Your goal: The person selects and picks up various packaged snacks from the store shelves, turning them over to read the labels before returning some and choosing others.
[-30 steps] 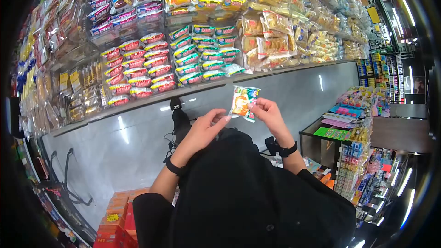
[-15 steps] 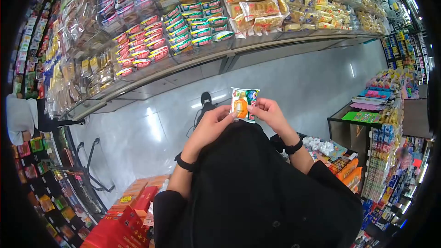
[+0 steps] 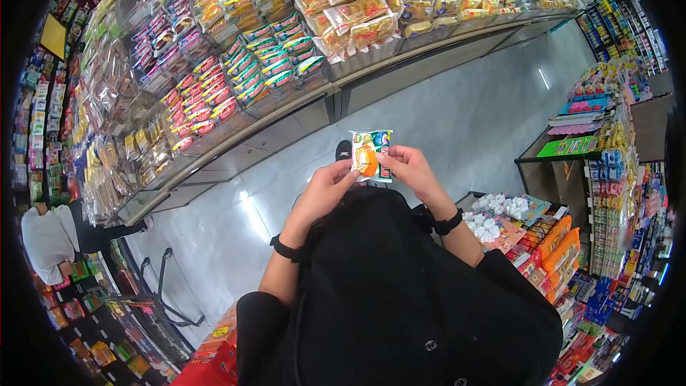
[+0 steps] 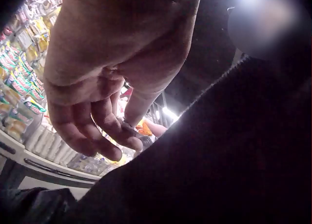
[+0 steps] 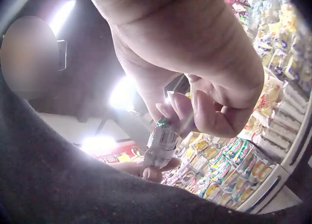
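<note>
A small wrapped bread packet (image 3: 365,144), white and green with an orange round picture on its front, is held upright before the chest. My left hand (image 3: 321,190) pinches its lower left edge between thumb and fingers. On the other side, my right hand (image 3: 416,172) grips the right edge, thumb lying across the front. From the right wrist, the packet's crimped back (image 5: 162,145) shows with a barcode. In the left wrist view only an orange bit of the wrapper (image 4: 145,128) appears past the left fingers.
Ahead runs a long shelf (image 3: 286,107) of packed breads, including green packets (image 3: 257,64) and red ones (image 3: 202,96). At right stands a dark display stand (image 3: 550,168) of goods. A person in a white top (image 3: 48,243) is at far left, near a black metal frame (image 3: 164,286).
The wearer's view has turned, so the shelf now slants and the person at left shows. My left fingers have moved further onto the packet's left edge; the right hand keeps its grip.
</note>
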Demonstrator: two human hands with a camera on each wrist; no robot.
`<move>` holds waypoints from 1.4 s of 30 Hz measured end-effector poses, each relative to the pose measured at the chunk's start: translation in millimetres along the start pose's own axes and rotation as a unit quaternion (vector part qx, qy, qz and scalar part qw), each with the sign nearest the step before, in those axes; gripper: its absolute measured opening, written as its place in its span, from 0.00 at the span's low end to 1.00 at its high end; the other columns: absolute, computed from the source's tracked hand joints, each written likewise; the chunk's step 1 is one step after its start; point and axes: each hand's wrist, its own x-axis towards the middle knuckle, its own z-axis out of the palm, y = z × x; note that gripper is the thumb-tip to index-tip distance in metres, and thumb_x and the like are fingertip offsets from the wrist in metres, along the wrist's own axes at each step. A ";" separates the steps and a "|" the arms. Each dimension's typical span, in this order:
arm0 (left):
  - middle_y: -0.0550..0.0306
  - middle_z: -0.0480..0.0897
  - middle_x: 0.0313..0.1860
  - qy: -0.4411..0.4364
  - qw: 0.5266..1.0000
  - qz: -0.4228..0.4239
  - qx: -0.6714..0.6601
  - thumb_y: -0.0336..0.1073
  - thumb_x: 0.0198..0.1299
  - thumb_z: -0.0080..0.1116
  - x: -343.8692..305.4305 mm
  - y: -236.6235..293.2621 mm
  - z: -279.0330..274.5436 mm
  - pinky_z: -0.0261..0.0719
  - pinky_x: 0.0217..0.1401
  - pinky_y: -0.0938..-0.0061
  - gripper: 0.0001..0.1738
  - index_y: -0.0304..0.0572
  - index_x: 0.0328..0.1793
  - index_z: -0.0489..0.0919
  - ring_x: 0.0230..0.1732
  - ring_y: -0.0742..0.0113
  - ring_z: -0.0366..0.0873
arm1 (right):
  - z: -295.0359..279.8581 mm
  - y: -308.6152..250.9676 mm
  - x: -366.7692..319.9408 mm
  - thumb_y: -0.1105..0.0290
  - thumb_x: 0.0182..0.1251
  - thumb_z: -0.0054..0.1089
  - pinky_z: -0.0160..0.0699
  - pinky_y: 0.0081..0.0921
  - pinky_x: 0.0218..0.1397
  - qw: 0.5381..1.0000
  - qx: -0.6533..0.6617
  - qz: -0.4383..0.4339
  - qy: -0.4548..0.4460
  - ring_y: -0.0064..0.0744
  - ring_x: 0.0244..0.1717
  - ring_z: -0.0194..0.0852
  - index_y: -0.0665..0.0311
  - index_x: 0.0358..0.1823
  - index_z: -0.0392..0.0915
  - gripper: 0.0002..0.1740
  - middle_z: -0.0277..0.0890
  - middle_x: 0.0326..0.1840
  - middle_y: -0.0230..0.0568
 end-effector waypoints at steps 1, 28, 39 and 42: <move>0.52 0.88 0.55 -0.002 1.000 -0.001 0.009 0.33 0.78 0.55 1.5 1.7 0.2 0.82 0.59 0.74 0.22 0.28 0.71 0.75 0.54 0.68 0.87 | -2.4 0.5 0.8 0.55 0.73 0.69 0.58 0.13 0.31 1.000 -0.002 0.003 0.002 0.07 0.32 0.68 0.62 0.50 0.85 0.17 0.83 0.37 0.21; 0.46 0.87 0.55 0.149 0.926 0.029 0.346 0.50 0.63 0.70 162.4 68.5 -160.5 0.82 0.56 0.59 0.37 0.36 0.73 0.74 0.52 0.48 0.86 | 17.0 -124.6 273.6 0.63 0.66 0.75 0.71 0.22 0.32 0.909 -0.370 -0.192 0.021 0.19 0.27 0.71 0.68 0.49 0.83 0.18 0.76 0.27 0.30; 0.35 0.85 0.57 0.080 0.939 -0.040 0.331 0.57 0.70 0.58 206.5 46.4 -210.9 0.79 0.64 0.53 0.35 0.31 0.66 0.79 0.60 0.38 0.82 | 53.1 -105.6 382.3 0.59 0.62 0.72 0.83 0.43 0.44 0.712 -0.652 -0.252 -0.072 0.49 0.42 0.85 0.62 0.42 0.84 0.15 0.84 0.36 0.44; 0.34 0.85 0.56 0.080 0.935 -0.096 0.331 0.57 0.72 0.58 216.0 55.4 -206.6 0.79 0.62 0.55 0.34 0.32 0.66 0.79 0.59 0.38 0.83 | 49.6 -95.6 404.0 0.60 0.60 0.73 0.83 0.45 0.43 0.674 -0.682 -0.262 -0.108 0.50 0.41 0.85 0.62 0.39 0.85 0.14 0.83 0.35 0.46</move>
